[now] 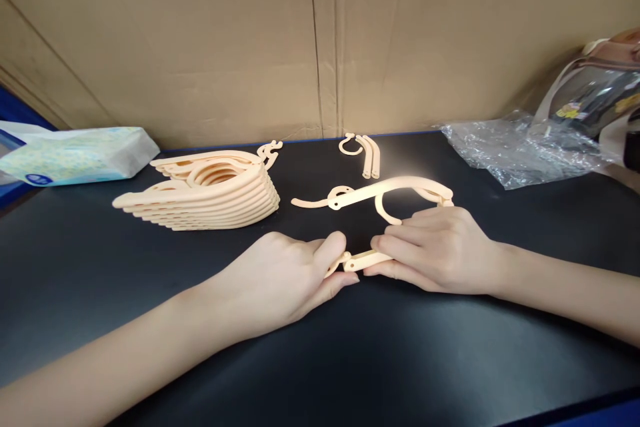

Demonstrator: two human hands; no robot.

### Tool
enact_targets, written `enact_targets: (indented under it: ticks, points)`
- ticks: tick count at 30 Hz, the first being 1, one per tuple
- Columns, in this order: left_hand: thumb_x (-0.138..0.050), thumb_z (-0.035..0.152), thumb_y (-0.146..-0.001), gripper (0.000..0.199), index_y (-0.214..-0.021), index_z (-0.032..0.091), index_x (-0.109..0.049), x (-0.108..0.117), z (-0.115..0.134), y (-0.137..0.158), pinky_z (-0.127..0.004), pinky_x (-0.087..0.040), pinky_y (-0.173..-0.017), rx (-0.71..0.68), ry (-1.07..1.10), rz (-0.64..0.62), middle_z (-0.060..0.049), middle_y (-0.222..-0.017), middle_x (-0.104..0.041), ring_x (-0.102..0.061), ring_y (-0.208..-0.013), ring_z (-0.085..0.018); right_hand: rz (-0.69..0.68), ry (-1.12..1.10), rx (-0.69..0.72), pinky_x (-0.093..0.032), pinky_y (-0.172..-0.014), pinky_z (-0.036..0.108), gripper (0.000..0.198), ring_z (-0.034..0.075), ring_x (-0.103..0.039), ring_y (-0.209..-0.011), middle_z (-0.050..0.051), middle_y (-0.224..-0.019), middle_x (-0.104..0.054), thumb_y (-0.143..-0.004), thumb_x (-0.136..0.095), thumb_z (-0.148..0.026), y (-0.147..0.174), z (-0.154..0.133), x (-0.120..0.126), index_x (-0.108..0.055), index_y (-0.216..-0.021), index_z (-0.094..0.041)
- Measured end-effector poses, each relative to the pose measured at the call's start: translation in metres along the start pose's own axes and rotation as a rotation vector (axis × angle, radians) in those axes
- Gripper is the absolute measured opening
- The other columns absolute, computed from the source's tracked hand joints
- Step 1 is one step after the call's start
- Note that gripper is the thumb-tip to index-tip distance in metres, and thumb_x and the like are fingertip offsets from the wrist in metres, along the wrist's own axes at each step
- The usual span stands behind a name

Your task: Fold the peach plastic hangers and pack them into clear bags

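A cream plastic folding hanger [385,191] lies on the black table [100,267], its hook curving between its arms. My left hand [285,280] pinches the near end of its lower bar between thumb and fingers. My right hand [440,250] grips the same bar from the right, covering that side of the hanger. The bar's joint [356,263] shows between the two hands.
A stack of several folded cream hangers [210,193] sits at the left back. Loose hook pieces [365,153] lie near the cardboard wall [320,33]. A tissue pack [75,155] is far left. Crumpled clear plastic [515,147] and a bag [600,93] are at right.
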State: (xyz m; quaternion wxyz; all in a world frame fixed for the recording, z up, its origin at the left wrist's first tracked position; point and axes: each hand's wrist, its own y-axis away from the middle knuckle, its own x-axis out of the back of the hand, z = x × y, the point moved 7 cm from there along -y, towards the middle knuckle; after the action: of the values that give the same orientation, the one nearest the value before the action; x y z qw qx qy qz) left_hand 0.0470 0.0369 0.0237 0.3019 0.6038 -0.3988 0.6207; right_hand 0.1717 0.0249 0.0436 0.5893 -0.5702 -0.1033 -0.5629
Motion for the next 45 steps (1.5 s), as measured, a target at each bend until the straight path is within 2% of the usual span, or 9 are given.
enact_targets:
  ticks: [6,11,20,24,30,39,45]
  points:
    - [-0.019,0.031,-0.106,0.034,-0.079,0.021,-0.037,0.003,0.005,0.001,-0.027,-0.023,-0.039,-0.007,-0.169,0.069,0.006,-0.055,-0.050,-0.052,-0.039,-0.014,-0.006,-0.028,-0.014,-0.031,-0.046,0.025,0.041,0.009,-0.048,-0.042,-0.005,-0.051,-0.057,-0.100,-0.047,-0.040,0.003,0.000,-0.002,-0.063,-0.069,-0.019]
    - [-0.021,0.033,-0.105,0.036,-0.076,0.021,-0.039,0.004,0.006,0.000,-0.029,-0.022,-0.040,-0.027,-0.293,0.107,0.004,-0.055,-0.051,-0.052,-0.038,-0.014,-0.065,-0.111,-0.040,-0.028,-0.046,0.025,0.042,0.009,-0.046,-0.041,-0.005,-0.049,-0.056,-0.101,-0.045,-0.039,0.003,0.003,-0.008,-0.062,-0.069,-0.019]
    - [-0.024,0.027,-0.105,0.032,-0.078,0.021,-0.039,0.001,0.006,0.001,-0.028,-0.024,-0.040,-0.040,-0.213,0.060,0.004,-0.058,-0.053,-0.053,-0.040,-0.013,-0.052,-0.082,-0.018,-0.029,-0.046,0.026,0.041,0.009,-0.047,-0.042,-0.005,-0.051,-0.056,-0.101,-0.045,-0.038,0.003,0.001,-0.007,-0.063,-0.070,-0.018]
    - [-0.023,0.027,-0.104,0.033,-0.076,0.021,-0.038,0.003,0.008,0.000,-0.028,-0.023,-0.040,-0.051,-0.277,0.090,0.005,-0.057,-0.052,-0.051,-0.038,-0.013,-0.074,-0.080,0.010,-0.029,-0.046,0.025,0.040,0.008,-0.047,-0.043,-0.005,-0.052,-0.056,-0.100,-0.046,-0.039,0.001,-0.001,-0.007,-0.063,-0.070,-0.018]
    - [-0.025,0.024,-0.103,0.033,-0.075,0.021,-0.041,0.007,0.012,0.002,-0.031,-0.028,-0.040,-0.080,-0.365,0.128,0.004,-0.055,-0.048,-0.050,-0.038,-0.015,-0.076,-0.143,-0.031,-0.025,-0.044,0.026,0.042,0.008,-0.043,-0.040,-0.005,-0.049,-0.055,-0.101,-0.044,-0.038,0.002,0.002,-0.009,-0.062,-0.069,-0.017]
    - [-0.035,0.023,-0.101,0.029,-0.072,0.020,-0.044,0.013,0.021,0.002,-0.030,-0.031,-0.040,-0.122,-0.500,0.154,0.003,-0.056,-0.044,-0.046,-0.039,-0.015,-0.254,-0.316,-0.137,-0.022,-0.046,0.027,0.043,0.010,-0.046,-0.043,-0.003,-0.050,-0.054,-0.101,-0.042,-0.041,0.005,0.006,-0.018,-0.063,-0.072,-0.018]
    - [-0.036,0.024,-0.099,0.027,-0.074,0.020,-0.045,0.016,0.019,0.003,-0.030,-0.031,-0.044,-0.102,-0.471,0.199,0.004,-0.057,-0.046,-0.048,-0.042,-0.015,-0.275,-0.317,-0.161,-0.022,-0.047,0.026,0.045,0.010,-0.046,-0.044,-0.003,-0.051,-0.054,-0.102,-0.040,-0.043,0.004,0.006,-0.018,-0.063,-0.072,-0.018]
